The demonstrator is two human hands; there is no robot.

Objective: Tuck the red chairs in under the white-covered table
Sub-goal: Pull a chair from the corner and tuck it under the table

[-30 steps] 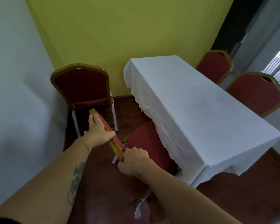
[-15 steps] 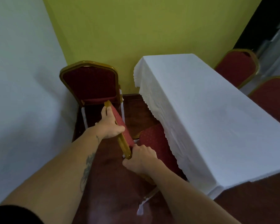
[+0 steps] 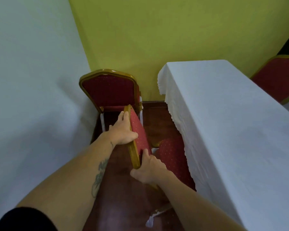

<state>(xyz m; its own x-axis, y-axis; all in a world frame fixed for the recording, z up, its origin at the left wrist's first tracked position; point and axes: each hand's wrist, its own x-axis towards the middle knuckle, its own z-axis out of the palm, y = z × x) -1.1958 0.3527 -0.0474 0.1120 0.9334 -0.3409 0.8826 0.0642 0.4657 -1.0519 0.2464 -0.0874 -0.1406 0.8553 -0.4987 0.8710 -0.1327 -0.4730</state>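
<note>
Both hands grip the gold-framed backrest of a red chair beside the white-covered table. My left hand holds the backrest's far end, my right hand its near end. The chair's red seat reaches under the hanging tablecloth, its far side hidden by the cloth. A second red chair stands behind it in the corner, facing me. Part of a third red chair shows beyond the table at the right edge.
A white wall runs close along the left and a yellow-green wall closes the back. Dark red-brown floor lies between the wall and the table. A white-capped chair leg shows near the bottom.
The held chair's seat has gone further under the tablecloth. My view has swung left, so the chairs on the table's far side have mostly left the frame.
</note>
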